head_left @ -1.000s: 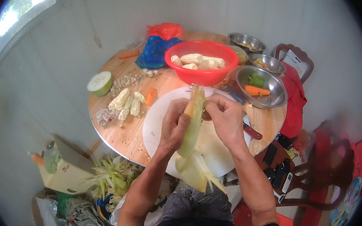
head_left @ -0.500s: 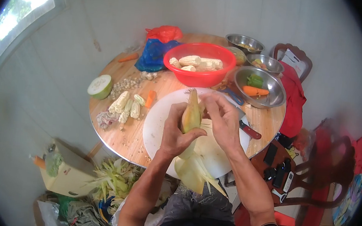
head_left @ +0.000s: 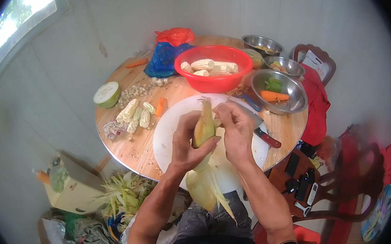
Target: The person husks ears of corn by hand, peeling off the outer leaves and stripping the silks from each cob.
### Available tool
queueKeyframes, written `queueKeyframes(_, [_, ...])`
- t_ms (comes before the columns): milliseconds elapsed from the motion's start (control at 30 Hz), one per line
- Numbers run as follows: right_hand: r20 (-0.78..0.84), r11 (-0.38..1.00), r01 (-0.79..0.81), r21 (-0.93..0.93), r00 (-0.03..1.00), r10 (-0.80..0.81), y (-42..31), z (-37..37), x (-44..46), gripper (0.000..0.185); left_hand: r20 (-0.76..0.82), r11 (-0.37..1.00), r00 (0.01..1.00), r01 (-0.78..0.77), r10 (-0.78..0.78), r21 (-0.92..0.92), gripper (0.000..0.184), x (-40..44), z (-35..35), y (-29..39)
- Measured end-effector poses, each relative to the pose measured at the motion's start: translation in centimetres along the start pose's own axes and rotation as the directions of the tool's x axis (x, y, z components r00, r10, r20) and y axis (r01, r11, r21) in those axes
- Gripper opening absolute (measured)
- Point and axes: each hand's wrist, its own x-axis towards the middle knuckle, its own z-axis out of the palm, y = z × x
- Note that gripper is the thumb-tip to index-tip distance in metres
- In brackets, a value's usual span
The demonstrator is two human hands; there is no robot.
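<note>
Head view: left hand (head_left: 186, 142) grips corn ear (head_left: 204, 131) over white board (head_left: 169, 124), husk (head_left: 203, 188) partly peeled; right hand (head_left: 237, 130) bunched near tip, hold unclear. Husked ears (head_left: 203, 65) in red basin (head_left: 212, 84) beyond hands.

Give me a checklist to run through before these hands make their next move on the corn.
1. Left hand grip around the corn ear: ok.
2. Right hand pinching husk: cannot tell, its fingers hide the contact.
3. Ear free of husk: not ok, leaves wrap it.
4. Cleaver well away from right hand: not ok, it lies close by.
5. Red basin upright on the table: ok.
</note>
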Motion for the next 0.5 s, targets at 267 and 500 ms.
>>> queueKeyframes(267, [0.175, 0.952, 0.255, -0.169, 0.958, -0.225, -3.1, -0.2, -0.5, 0.019, -0.013, 0.982, 0.984, 0.177, -0.179, -0.064, 0.061, 0.1, -0.9, 0.5])
queueKeyframes(500, [0.285, 0.872, 0.376, -0.313, 0.913, -0.292, -3.9, -1.2, 0.5, 0.017, 0.061, 0.993, 0.991, 0.121, -0.121, -0.008, 0.058, 0.2, -0.5, 0.3])
